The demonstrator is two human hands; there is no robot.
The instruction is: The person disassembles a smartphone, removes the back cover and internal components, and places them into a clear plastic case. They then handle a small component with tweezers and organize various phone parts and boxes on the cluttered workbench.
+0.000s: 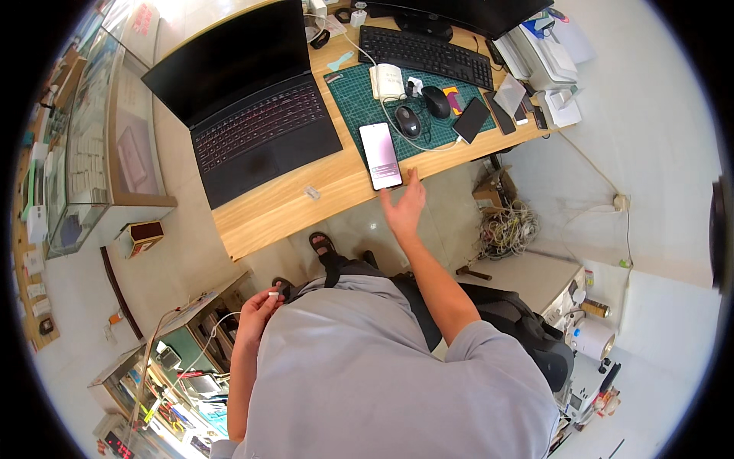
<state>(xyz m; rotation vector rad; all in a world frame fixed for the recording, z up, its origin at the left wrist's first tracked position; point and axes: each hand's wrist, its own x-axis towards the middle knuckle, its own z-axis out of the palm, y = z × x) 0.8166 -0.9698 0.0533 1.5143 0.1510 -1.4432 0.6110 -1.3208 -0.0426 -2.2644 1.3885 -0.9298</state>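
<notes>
A phone with a lit white and pink screen (380,153) lies at the front of the desk, partly on a green cutting mat (353,92). Just below its near edge is my right hand (406,206), thumb and fingers apart; the thumb tip is close to the phone's lower edge, and I cannot tell whether it touches. Down to the left, beside my body, my left hand (260,315) pinches the small white end of a cable. A white cable (212,336) runs from that hand toward the shelf at the lower left.
An open black laptop (264,126) fills the desk's left side. Two mice (407,121), a keyboard (428,57), a dark phone (472,120) and a small clear piece (312,193) lie around. A cable heap (508,229) sits on the floor at right, near a black chair (527,329).
</notes>
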